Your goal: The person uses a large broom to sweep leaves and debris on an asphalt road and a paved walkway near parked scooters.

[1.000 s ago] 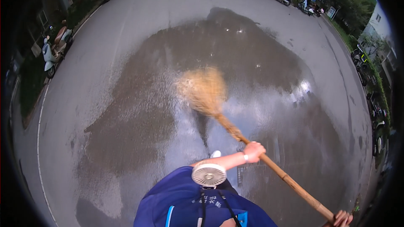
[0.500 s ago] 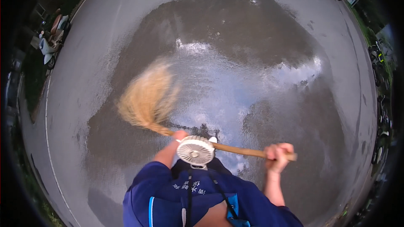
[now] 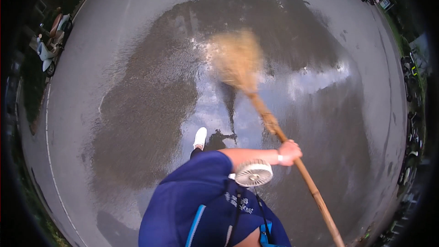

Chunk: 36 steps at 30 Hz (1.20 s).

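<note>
A long-handled straw broom (image 3: 267, 114) reaches out in front of me, its bristles blurred over a sheet of water on the road. My left hand (image 3: 289, 152) is closed around the middle of the wooden handle, the arm stretched across my body to the right. From there the handle slants down and leaves the picture at the lower right. My right hand is out of the picture. Under the bristles, the wet road (image 3: 151, 123) mirrors the sky.
A white handheld-style fan (image 3: 254, 174) hangs at my chest on a cord. My white shoe (image 3: 200, 137) stands on the wet ground. A scooter (image 3: 48, 55) is parked at the left roadside, and several two-wheelers (image 3: 411, 119) line the right edge.
The broom head has swept from the left across to the middle and farther away. My left hand has swung right with the handle; my right hand has left the picture.
</note>
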Motion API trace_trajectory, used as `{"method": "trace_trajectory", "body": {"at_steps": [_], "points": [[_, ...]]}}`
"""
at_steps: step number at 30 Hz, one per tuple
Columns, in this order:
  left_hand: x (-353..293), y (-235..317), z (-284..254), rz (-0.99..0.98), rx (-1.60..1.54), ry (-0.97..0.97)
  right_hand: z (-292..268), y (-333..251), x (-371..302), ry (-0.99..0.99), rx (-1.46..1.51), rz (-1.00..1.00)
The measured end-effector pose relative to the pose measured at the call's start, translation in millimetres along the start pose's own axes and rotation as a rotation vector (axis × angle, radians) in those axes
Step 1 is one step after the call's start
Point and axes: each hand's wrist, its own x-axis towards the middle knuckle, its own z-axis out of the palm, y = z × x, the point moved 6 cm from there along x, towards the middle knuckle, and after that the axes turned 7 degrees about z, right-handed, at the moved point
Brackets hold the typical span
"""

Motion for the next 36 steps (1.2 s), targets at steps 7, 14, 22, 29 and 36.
{"method": "trace_trajectory", "body": {"at_steps": [7,14,22,29,36], "points": [[43.8,-208.9,-16.7,-0.090,-0.063,-0.085,161.1,155.8,-88.2,-0.303,-0.371,-0.074],[-283.0,-332.9,-212.4,-0.636,0.085,0.301,316.5,400.6,-123.1,-0.735,-0.255,0.445],[-594.9,-382.6,-320.4,-1.383,0.335,-0.191,356.7,601.5,-333.9,-0.854,-0.119,1.275],[-323.9,-365.3,-333.9,-0.877,0.309,-0.012,334.4,505.3,-91.9,-0.509,0.005,0.821],[47.4,-376.3,-326.6,-0.049,0.014,0.182,372.1,276.5,4.2,-0.292,-0.422,-0.261]]}}
